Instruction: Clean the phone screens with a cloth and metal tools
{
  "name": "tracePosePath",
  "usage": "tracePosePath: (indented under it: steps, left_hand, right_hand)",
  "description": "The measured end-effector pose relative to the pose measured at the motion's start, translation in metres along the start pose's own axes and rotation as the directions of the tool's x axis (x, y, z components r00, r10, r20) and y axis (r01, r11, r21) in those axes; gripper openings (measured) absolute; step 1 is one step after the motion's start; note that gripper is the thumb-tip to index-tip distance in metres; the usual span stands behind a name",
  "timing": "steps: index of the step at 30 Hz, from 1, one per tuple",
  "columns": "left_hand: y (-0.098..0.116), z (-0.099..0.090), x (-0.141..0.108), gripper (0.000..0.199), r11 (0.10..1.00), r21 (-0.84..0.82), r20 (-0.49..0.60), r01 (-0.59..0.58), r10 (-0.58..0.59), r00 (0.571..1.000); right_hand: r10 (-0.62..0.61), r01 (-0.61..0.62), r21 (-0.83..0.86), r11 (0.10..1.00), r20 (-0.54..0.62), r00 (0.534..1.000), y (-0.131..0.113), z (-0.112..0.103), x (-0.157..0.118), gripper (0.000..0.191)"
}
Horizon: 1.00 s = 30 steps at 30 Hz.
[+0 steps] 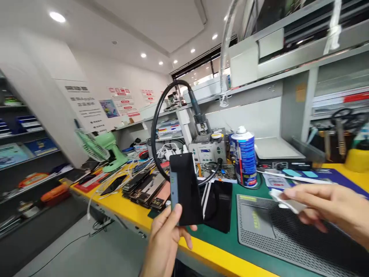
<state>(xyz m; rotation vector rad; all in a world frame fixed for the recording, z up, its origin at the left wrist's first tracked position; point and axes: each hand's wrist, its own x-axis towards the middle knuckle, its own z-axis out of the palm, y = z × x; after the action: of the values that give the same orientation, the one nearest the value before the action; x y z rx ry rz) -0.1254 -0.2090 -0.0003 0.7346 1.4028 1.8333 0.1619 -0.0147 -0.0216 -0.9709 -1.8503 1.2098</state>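
My left hand [165, 238] grips the lower edge of a phone [188, 192], holding it upright with its dark glass face toward me. The lit screens around leave a pale reflection along the glass's left side. Over on the right, my right hand [328, 206] pinches a folded white wipe [292, 203] between thumb and fingers, apart from the phone. Beneath that hand is a grey perforated work mat [259, 227]. Behind the held phone, another dark flat panel [221, 207] lies on the green mat [210, 234], with white tweezers [206, 198] beside it.
A blue spray can [245, 159] stands behind the mats, near a soldering station [205, 151] with a looping black hose [155, 127]. Stacked phone parts [147, 188] and cables crowd the bench to the left, below a green fan [108, 148]. A flat heating plate [278, 148] sits at the back right.
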Motion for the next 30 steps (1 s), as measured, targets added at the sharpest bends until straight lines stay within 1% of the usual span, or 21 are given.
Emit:
tracePosePath:
  steps: [1,3,5,6,8,10,12,14,15,16,17,18,19,20,21,22,23,25,26,28,30]
  left_hand:
    - [-0.003,0.018,0.000,0.028,1.000,-0.011,0.072,0.025,-0.024,0.997]
    - [-0.009,0.052,-0.001,0.030,0.997,-0.021,0.213,0.070,-0.064,0.975]
    - [-0.013,0.083,-0.002,0.035,0.997,-0.004,0.348,0.078,-0.072,0.935]
    - [-0.015,0.096,-0.003,0.038,0.997,0.011,0.408,0.075,-0.073,0.910]
    - [-0.020,0.118,-0.004,0.041,0.997,0.048,0.502,0.065,-0.081,0.861]
    - [-0.024,0.135,-0.005,0.041,0.995,0.086,0.571,0.054,-0.094,0.816]
    - [-0.027,0.147,-0.005,0.039,0.992,0.118,0.607,0.036,-0.101,0.788]
    - [-0.027,0.156,-0.003,0.037,0.991,0.133,0.620,0.025,-0.103,0.778]
    - [-0.026,0.160,-0.001,0.037,0.992,0.126,0.625,0.028,-0.101,0.774]
    - [-0.023,0.164,0.001,0.038,0.993,0.097,0.643,0.064,-0.111,0.758]
    - [-0.020,0.168,0.005,0.040,0.991,0.053,0.674,0.126,-0.129,0.728]
    - [-0.017,0.173,0.008,0.044,0.978,0.002,0.715,0.208,-0.147,0.683]
    - [-0.014,0.178,0.013,0.049,0.947,-0.044,0.764,0.318,-0.174,0.622]
    - [-0.011,0.183,0.017,0.053,0.916,-0.061,0.801,0.396,-0.192,0.566]
    - [-0.010,0.187,0.022,0.057,0.886,-0.063,0.831,0.459,-0.208,0.516]
    - [-0.009,0.192,0.026,0.060,0.864,-0.056,0.851,0.500,-0.221,0.477]
    - [-0.009,0.196,0.030,0.062,0.850,-0.046,0.865,0.525,-0.229,0.447]
    - [-0.012,0.202,0.036,0.064,0.818,-0.037,0.886,0.573,-0.238,0.398]
    - [-0.015,0.203,0.038,0.064,0.805,-0.036,0.893,0.592,-0.240,0.381]
    - [-0.021,0.205,0.041,0.062,0.783,-0.035,0.899,0.621,-0.247,0.362]
    - [-0.027,0.204,0.043,0.059,0.767,-0.028,0.899,0.641,-0.261,0.352]
  right_hand:
    - [0.019,-0.022,0.038,0.999,0.092,0.996,-0.009,0.002,-0.004,0.038]
    - [-0.021,0.014,0.053,0.999,0.146,0.989,-0.023,0.003,-0.009,0.036]
    - [-0.067,0.029,0.192,0.981,0.192,0.979,-0.032,0.002,-0.012,0.029]
    - [-0.090,0.026,0.295,0.955,0.208,0.974,-0.035,0.000,-0.012,0.028]
    - [-0.096,0.027,0.335,0.942,0.191,0.977,-0.037,-0.004,-0.013,0.033]
    - [-0.103,0.035,0.368,0.929,0.166,0.981,-0.038,-0.009,-0.013,0.034]
    - [-0.097,0.041,0.395,0.918,0.122,0.988,-0.039,-0.014,-0.013,0.036]
    - [-0.088,0.051,0.413,0.909,0.069,0.994,-0.039,-0.019,-0.013,0.038]
    - [-0.084,0.058,0.418,0.906,0.044,0.996,-0.039,-0.021,-0.013,0.038]
    - [-0.081,0.064,0.421,0.905,0.021,0.997,-0.038,-0.023,-0.013,0.039]
    - [-0.078,0.070,0.420,0.905,0.001,0.997,-0.038,-0.026,-0.013,0.039]
    - [-0.076,0.076,0.417,0.906,-0.015,0.997,-0.037,-0.028,-0.012,0.039]
    - [-0.075,0.081,0.412,0.908,-0.030,0.997,-0.036,-0.030,-0.012,0.038]
    - [-0.072,0.083,0.405,0.911,-0.042,0.996,-0.035,-0.031,-0.011,0.039]
    - [-0.069,0.084,0.395,0.915,-0.053,0.996,-0.034,-0.033,-0.011,0.039]
    - [-0.065,0.084,0.384,0.920,-0.062,0.996,-0.034,-0.034,-0.010,0.040]
    - [-0.061,0.082,0.370,0.926,-0.068,0.996,-0.033,-0.036,-0.010,0.040]
    - [-0.053,0.076,0.330,0.941,-0.079,0.995,-0.033,-0.038,-0.009,0.039]
    - [-0.048,0.071,0.306,0.949,-0.082,0.996,-0.033,-0.038,-0.008,0.038]
    - [-0.031,0.050,0.257,0.965,-0.080,0.996,-0.033,-0.039,-0.008,0.037]
    - [-0.006,0.022,0.214,0.977,-0.074,0.997,-0.033,-0.038,-0.007,0.037]
